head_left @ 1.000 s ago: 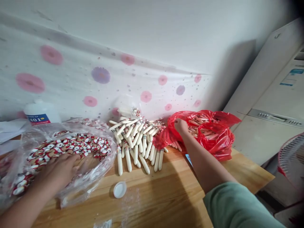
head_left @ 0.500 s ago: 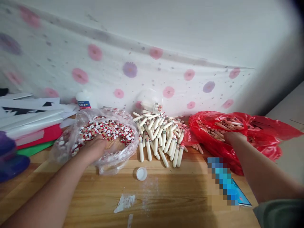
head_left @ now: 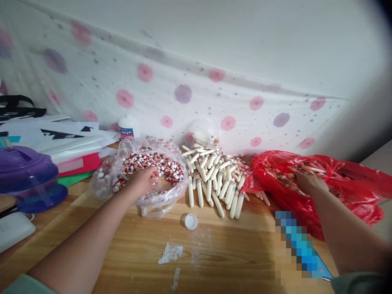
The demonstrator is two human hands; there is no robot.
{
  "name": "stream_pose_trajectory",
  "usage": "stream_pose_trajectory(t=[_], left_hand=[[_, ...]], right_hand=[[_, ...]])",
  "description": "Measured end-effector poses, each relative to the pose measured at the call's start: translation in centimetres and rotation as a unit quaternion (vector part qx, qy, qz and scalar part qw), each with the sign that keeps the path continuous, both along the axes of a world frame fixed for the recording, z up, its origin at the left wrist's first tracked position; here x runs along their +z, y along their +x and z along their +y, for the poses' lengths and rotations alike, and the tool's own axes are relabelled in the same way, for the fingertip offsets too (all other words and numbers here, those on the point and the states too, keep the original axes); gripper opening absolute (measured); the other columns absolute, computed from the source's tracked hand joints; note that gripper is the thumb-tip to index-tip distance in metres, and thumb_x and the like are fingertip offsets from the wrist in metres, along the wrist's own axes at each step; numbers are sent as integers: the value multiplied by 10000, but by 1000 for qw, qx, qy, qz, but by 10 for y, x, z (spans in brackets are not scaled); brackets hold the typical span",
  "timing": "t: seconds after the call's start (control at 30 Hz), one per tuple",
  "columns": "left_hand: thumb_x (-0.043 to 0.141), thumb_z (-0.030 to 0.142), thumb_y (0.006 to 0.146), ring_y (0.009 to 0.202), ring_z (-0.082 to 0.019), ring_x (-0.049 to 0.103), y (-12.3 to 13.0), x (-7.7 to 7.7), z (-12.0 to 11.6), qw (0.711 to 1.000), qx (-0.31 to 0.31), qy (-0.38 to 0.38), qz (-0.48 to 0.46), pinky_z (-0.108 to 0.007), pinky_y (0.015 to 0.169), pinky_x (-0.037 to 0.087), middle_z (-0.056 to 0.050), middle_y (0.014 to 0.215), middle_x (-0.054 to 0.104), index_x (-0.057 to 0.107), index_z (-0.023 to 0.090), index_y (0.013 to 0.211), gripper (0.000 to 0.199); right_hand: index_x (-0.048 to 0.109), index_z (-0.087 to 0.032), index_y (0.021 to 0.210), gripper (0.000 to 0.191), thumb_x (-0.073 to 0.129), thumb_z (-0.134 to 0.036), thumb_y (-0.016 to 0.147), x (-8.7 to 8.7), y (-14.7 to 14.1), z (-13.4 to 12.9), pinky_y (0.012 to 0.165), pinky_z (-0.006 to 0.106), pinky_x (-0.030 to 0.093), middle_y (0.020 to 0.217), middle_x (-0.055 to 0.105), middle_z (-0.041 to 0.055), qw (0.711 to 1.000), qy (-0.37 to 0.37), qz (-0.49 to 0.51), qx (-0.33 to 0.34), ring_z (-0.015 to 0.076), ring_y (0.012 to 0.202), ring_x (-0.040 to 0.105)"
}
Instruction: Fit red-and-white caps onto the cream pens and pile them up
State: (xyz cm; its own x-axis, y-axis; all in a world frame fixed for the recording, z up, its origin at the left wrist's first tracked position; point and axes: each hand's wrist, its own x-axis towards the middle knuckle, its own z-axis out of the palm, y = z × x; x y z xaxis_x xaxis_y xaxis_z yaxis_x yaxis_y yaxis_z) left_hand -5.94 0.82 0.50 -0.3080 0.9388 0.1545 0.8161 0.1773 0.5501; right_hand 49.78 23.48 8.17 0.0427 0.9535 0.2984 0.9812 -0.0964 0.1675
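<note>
My left hand [head_left: 143, 181] is over a clear plastic bag [head_left: 154, 210] filled with small red, white and brown pieces [head_left: 145, 159]. Its fingers are curled together; whatever they hold, if anything, is too small to make out. My right hand [head_left: 310, 184] reaches into the open red plastic bag [head_left: 352, 175], among pale pens in it. Its fingertips are mostly hidden there, so I cannot tell whether they grip a pen. Between the bags lies a heap of cream multicolour pens [head_left: 214, 175] with coloured sliders near one end.
In front of the heap are a small white cap [head_left: 191, 221] and scraps of whitish film [head_left: 170, 253]. A blue item [head_left: 323, 265], partly blurred out, lies right. A glue bottle [head_left: 126, 127], papers [head_left: 70, 141] and a purple-blue container [head_left: 27, 175] stand left.
The view has swung left, showing more of the purple-blue container. My left hand has lifted slightly from the pieces, its curled fingers now visible. My right hand remains in the red bag.
</note>
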Motion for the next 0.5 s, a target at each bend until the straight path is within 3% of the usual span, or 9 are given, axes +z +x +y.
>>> stream_pose_trajectory(t=[0.1,0.17,0.23,0.3,0.33,0.4,0.43,0.5], left_hand=[[529,347,753,818,-198,638,8,1,1,995,-15,40,-86,-277,703,455,-49,911,710,633,205,910,235],[593,373,711,826,-204,641,15,2,0,979,-32,56,-194,-291,718,472,-56,937,711,659,196,917,280],[652,385,665,740,-182,624,21,2,-1,951,-38,58,-301,-279,670,469,-42,857,705,680,180,874,294],[691,409,635,604,-137,563,26,3,-3,924,-38,61,-377,-248,588,437,-8,695,655,670,162,779,287],[702,427,626,554,-117,525,28,3,-3,913,-36,66,-401,-232,548,412,11,632,615,652,157,741,298],[707,465,622,503,-91,473,30,4,-4,900,-30,79,-427,-207,490,358,33,585,560,610,158,713,335],[704,479,625,498,-82,463,30,4,-4,898,-28,85,-431,-198,479,343,38,590,551,595,161,716,349],[718,473,619,505,-67,454,32,5,-4,889,-34,97,-446,-190,486,340,41,616,549,579,160,728,359]], right_hand=[[563,-84,1268,477,359,-392,967,13,-35,-14,806,365,407,1087,623,280,995,65,63,41,281,1058,578],[526,-71,1280,470,378,-384,962,16,-71,-35,731,326,431,986,639,243,967,98,201,119,221,882,616],[394,-95,1389,473,338,-311,971,10,-112,-66,588,285,444,842,638,149,864,53,419,272,148,637,588],[182,-249,1494,635,459,-304,925,-3,-153,-101,456,242,410,791,607,21,747,-45,534,393,91,456,484],[216,-305,1480,659,515,-322,893,-11,-172,-119,391,218,367,803,598,-6,698,-88,571,424,71,407,442],[502,-294,1320,513,618,-353,824,-26,-204,-149,370,210,372,875,606,1,620,-177,617,452,55,423,456],[607,-263,1196,415,653,-362,796,-32,-217,-161,401,221,414,873,612,7,582,-213,642,452,65,460,494],[668,-235,1059,340,692,-390,757,-43,-235,-178,540,275,512,878,638,23,490,-263,707,436,113,595,592]])
